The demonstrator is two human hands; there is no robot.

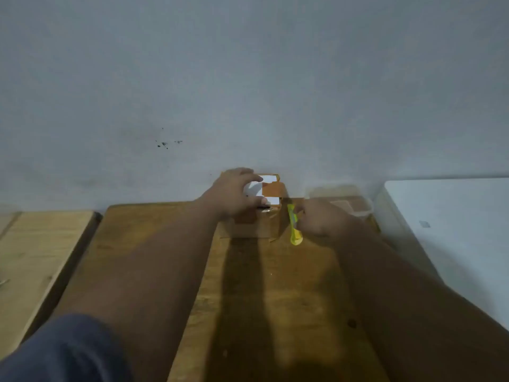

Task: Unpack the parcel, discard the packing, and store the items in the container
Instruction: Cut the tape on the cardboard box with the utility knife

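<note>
A small cardboard parcel (271, 194) with white labels and brown tape stands on the wooden table (275, 285) near the wall. My left hand (237, 191) grips its top and left side. My right hand (322, 219) holds a yellow utility knife (294, 228) just right of the parcel, its upper end close to the box's right edge. A clear plastic container (341, 201) sits behind my right hand, partly hidden by it.
A grey wall rises right behind the table. A lighter wooden surface (35, 249) lies to the left across a gap. A white surface (454, 230) adjoins the table on the right.
</note>
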